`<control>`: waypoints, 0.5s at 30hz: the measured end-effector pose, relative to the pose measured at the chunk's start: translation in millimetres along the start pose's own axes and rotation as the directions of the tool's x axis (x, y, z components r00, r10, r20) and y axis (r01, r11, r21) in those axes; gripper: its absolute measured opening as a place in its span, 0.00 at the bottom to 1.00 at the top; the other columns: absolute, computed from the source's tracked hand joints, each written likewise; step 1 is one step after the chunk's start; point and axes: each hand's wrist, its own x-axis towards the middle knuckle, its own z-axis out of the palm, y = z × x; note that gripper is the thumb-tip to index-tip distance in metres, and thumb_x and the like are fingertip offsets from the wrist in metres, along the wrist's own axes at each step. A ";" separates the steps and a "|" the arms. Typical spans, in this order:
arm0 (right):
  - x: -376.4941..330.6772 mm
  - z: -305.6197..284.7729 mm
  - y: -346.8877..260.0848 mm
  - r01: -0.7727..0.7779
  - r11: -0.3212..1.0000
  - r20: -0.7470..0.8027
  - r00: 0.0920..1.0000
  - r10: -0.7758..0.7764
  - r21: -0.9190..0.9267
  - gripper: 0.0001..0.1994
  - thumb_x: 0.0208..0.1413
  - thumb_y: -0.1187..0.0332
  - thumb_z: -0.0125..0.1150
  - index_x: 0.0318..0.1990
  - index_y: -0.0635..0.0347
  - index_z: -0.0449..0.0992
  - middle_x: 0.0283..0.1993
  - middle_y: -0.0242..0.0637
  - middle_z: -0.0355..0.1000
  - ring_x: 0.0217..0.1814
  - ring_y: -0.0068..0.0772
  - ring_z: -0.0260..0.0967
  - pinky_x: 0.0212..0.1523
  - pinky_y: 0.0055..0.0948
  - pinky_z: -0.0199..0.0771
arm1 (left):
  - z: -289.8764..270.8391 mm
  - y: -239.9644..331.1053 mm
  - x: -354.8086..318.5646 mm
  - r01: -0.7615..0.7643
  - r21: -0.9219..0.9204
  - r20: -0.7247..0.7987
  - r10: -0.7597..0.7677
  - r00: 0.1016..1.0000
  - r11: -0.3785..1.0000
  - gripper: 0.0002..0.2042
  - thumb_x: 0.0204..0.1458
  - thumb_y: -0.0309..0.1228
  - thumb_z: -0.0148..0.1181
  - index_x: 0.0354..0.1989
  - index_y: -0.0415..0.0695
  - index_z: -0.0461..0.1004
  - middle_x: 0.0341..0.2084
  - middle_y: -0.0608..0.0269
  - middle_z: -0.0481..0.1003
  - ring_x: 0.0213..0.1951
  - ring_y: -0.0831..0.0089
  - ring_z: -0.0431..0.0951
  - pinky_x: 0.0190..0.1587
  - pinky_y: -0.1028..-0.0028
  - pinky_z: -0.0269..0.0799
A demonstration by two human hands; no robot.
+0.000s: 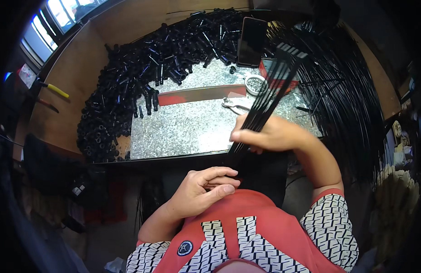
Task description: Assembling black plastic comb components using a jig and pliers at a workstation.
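Note:
My right hand [276,134] is closed round a bundle of thin black rods [262,109], near the front edge of the speckled work surface [183,132]. The bundle slants up and to the right, its far ends fanned slightly and pale at the tips. Close to my body, below the table edge, my left hand [203,189] has its fingers loosely stretched to the right, with nothing visible in them. Beyond the bundle lie metal pliers [237,105] and a round white dish [256,85] of small metal pieces.
Black tubular parts [160,59] are heaped at the back and left. Many more thin black rods [351,86] lie at the right. A phone [252,42] leans at the back. A red-and-grey strip [202,94] crosses the surface. A yellow-handled tool [58,90] hangs on the left wooden wall.

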 end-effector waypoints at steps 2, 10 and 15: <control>11.3 15.1 15.1 0.027 0.998 0.131 0.991 -0.020 -0.049 0.11 0.61 0.63 0.54 0.36 0.63 0.73 0.22 0.30 0.67 0.22 0.21 0.68 0.21 0.22 0.67 | -1.2 7.0 1.7 -0.042 0.032 -0.021 0.043 0.999 0.999 0.13 0.57 0.22 0.54 0.49 0.31 0.70 0.37 0.50 0.79 0.38 0.70 0.81 0.42 0.75 0.76; 26.0 44.3 33.0 0.242 0.964 0.197 0.956 -0.218 -0.110 0.17 0.59 0.58 0.53 0.33 0.66 0.73 0.24 0.49 0.70 0.25 0.42 0.70 0.29 0.39 0.68 | -13.1 38.7 14.3 -0.258 0.552 -0.363 0.507 0.782 0.793 0.21 0.51 0.21 0.61 0.54 0.33 0.66 0.39 0.55 0.78 0.39 0.77 0.76 0.41 0.79 0.70; 29.3 53.5 39.7 0.367 0.916 0.183 0.923 -0.338 -0.159 0.17 0.60 0.58 0.53 0.36 0.68 0.72 0.28 0.54 0.71 0.31 0.51 0.72 0.34 0.41 0.71 | -19.1 62.9 39.7 -0.429 0.491 -0.281 0.604 0.746 0.758 0.35 0.49 0.20 0.62 0.65 0.35 0.50 0.46 0.53 0.75 0.53 0.71 0.72 0.55 0.73 0.64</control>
